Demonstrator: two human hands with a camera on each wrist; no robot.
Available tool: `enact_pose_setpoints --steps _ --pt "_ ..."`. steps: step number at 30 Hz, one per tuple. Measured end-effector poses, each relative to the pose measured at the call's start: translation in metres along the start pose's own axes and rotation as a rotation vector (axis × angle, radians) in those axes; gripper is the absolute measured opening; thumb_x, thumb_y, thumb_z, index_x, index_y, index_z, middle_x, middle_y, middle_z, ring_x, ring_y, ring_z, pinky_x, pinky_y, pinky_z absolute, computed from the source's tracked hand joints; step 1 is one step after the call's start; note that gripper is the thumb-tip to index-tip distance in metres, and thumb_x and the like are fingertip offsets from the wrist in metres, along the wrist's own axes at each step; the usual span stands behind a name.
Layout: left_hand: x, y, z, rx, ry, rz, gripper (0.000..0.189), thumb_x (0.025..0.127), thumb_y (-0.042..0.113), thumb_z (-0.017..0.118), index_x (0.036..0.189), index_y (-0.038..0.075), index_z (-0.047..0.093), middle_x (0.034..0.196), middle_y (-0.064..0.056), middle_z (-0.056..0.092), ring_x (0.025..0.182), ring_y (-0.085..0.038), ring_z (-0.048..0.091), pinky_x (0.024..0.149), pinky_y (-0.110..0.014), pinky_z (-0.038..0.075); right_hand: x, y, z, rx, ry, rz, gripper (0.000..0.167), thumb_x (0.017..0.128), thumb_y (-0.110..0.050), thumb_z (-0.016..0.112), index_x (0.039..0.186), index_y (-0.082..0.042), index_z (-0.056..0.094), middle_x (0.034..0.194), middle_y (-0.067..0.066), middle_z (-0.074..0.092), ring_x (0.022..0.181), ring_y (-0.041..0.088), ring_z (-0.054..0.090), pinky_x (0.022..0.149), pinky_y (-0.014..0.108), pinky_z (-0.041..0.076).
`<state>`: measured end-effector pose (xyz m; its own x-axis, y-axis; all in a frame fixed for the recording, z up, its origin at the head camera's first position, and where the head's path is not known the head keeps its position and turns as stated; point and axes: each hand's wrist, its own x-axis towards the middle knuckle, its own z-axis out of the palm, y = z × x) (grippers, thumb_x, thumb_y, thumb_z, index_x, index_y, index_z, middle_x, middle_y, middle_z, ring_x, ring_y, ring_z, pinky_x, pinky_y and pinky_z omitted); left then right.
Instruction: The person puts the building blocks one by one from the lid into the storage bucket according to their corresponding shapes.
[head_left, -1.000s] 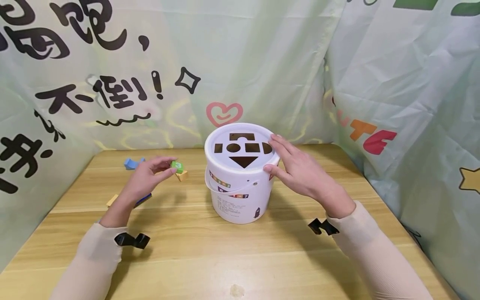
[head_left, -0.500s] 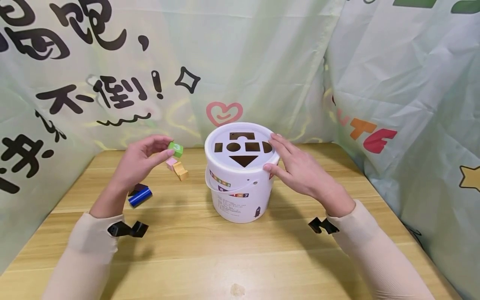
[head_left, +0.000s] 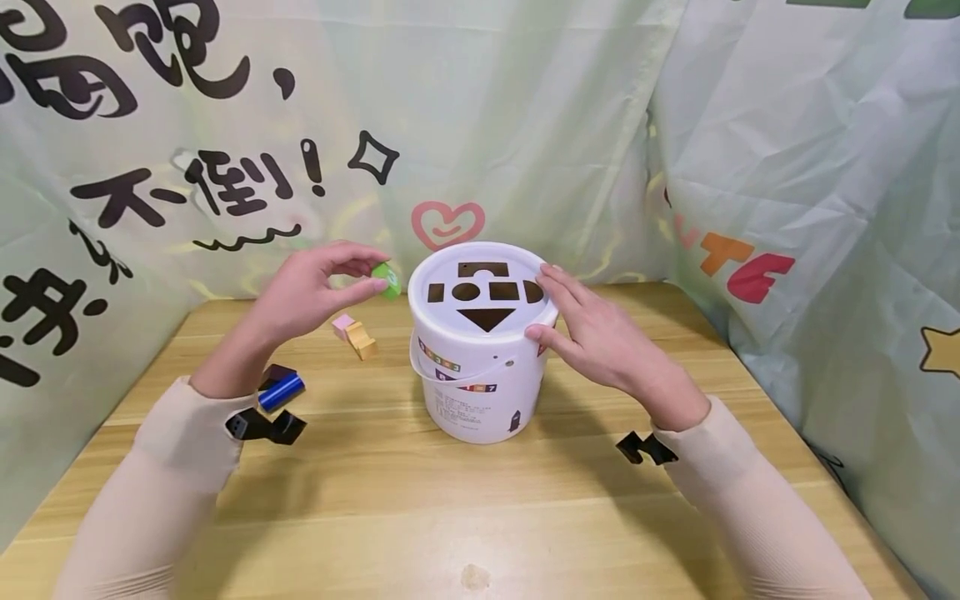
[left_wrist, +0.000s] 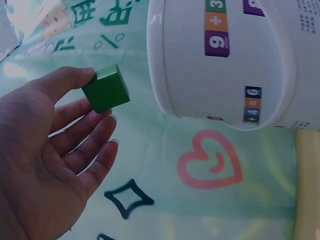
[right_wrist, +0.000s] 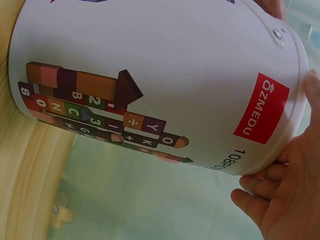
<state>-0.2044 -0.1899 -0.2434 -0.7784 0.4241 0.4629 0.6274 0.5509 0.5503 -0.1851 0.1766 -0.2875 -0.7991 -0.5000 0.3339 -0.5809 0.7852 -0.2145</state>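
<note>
- Head view: my left hand (head_left: 318, 287) pinches a green block (head_left: 386, 281) between thumb and fingertips, holding it in the air just left of the bucket lid (head_left: 450, 313), apart from it.
- My right hand (head_left: 600, 337) grasps nothing; its fingers lie fairly straight on the right side of the lid's rim, the thumb resting lower and nearer me.
- The white bucket (head_left: 480, 412) stands upright on the wooden table (head_left: 390, 517), its lid on and cut with shaped holes, among them a triangle, a circle and a bridge shape. Its handle (head_left: 438, 377) hangs down on the front.
- Below my left hand, a pink block (head_left: 342, 326) and a yellow block (head_left: 362, 342) lie close together on the table.
- Nearer my left wrist lie a blue cylinder (head_left: 282, 392) and a dark block (head_left: 277, 374), partly hidden.
- Left wrist view: the green block sits between my thumb and fingers, the other fingers loosely bent below it; a gap separates it from the bucket.
- Right wrist view: my right fingers touch the bucket near its rim, beside a red label (right_wrist: 261, 108).
</note>
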Motion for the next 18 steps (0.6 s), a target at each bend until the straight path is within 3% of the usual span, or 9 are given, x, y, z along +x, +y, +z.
enact_pose_setpoints --steps 10,18 --pt "0.032 0.02 0.0 0.138 -0.154 0.028 0.034 0.089 0.027 0.075 0.119 0.013 0.07 0.106 0.0 0.068 0.1 -0.017 0.059 0.084 -0.041 0.045 0.002 0.0 -0.002 0.008 -0.002 0.005 0.077 0.097 -0.058 0.048 0.153 -0.009 0.029 0.161 0.006 0.021 0.143 0.03 0.028 0.108 0.053 0.033" --pt "0.054 0.027 0.007 0.161 -0.277 0.056 0.034 0.088 0.023 0.075 0.119 0.01 0.07 0.103 -0.001 0.069 0.096 -0.017 0.061 0.083 -0.038 0.048 0.001 0.0 0.0 0.01 -0.004 0.0 0.076 0.098 -0.057 0.048 0.153 -0.008 0.029 0.16 0.007 0.021 0.144 0.03 0.027 0.109 0.053 0.033"
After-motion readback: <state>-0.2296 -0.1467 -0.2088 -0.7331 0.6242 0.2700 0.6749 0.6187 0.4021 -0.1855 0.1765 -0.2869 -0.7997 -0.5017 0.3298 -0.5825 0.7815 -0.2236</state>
